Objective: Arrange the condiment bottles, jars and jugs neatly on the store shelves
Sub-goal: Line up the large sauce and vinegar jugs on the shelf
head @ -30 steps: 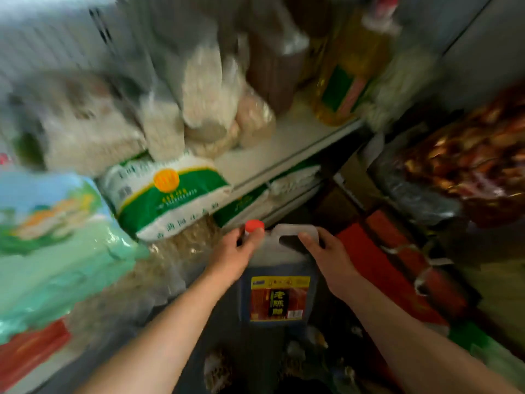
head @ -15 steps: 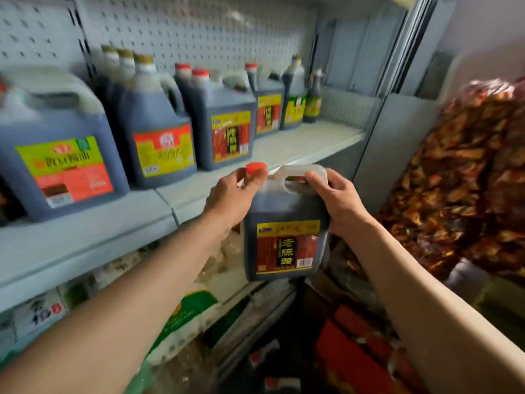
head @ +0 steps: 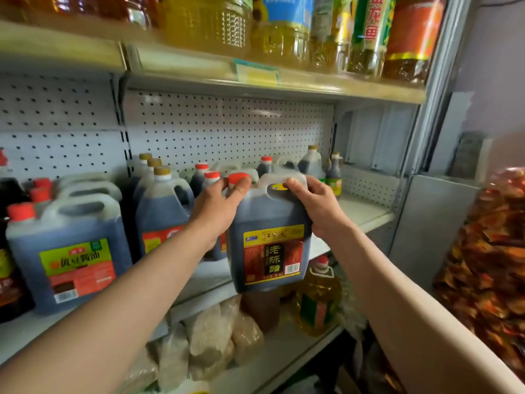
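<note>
Vinegar jug (head: pixel 270 237) is held upright in front of the middle shelf (head: pixel 360 211) edge, its base off the board. Left hand (head: pixel 218 209) is curled round the red cap (head: pixel 238 179); right hand (head: pixel 315 206) fingers are hooked over the handle (head: pixel 284 180). Soy sauce jugs (head: pixel 68 251) are lined up at left.

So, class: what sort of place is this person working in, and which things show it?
Most likely a small grocery shop: pegboard-backed metal shelving, rows of labelled dark sauce jugs, cooking oil bottles above, and a price tag on the shelf edge.
</note>
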Demonstrator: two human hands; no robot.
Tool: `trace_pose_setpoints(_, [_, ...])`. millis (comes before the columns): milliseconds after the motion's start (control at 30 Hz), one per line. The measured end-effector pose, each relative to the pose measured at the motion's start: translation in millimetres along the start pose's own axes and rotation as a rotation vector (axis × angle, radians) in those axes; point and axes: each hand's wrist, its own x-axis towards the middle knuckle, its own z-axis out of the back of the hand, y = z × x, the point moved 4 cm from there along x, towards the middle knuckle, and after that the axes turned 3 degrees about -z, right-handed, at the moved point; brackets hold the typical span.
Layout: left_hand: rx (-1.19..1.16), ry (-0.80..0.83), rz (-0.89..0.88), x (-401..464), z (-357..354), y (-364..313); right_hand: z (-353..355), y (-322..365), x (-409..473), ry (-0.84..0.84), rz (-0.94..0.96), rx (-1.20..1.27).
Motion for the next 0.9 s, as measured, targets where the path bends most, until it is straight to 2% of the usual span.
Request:
trace_pose_setpoints(267, [0.098,-0.098,0.098,38.1,3.3,41.4,-33.2,-61.5,70.7,0.145,-0.035,-0.006])
trace_pose_setpoints(500, [0.164,-0.136,0.114,42.9,0.1,54.0,-33.2,-77.5,85.2,0.108,0.087,-0.119])
trace_pose_setpoints(567, [0.141,-0.096,0.138,40.2,-0.1,55.4,-31.2,-82.7,80.5,0.122,0.098,-0.125])
trace_pose_setpoints(700, [-0.097,0.073,0.289,38.1,2.4,57.8,-19.4,-103.3,63.9,0.354,0.097,-0.147])
trace_pose_setpoints(767, [-0.187,0.141,0.338,41.4,1.8,59.5,-10.3,-119.1,55.5,0.502,0.008,-0.141])
trace_pose_setpoints(900, [-0.224,0.136,0.358,46.8,1.5,63.3,0.3,-139.5,51.1,0.626,-0.134,-0.249])
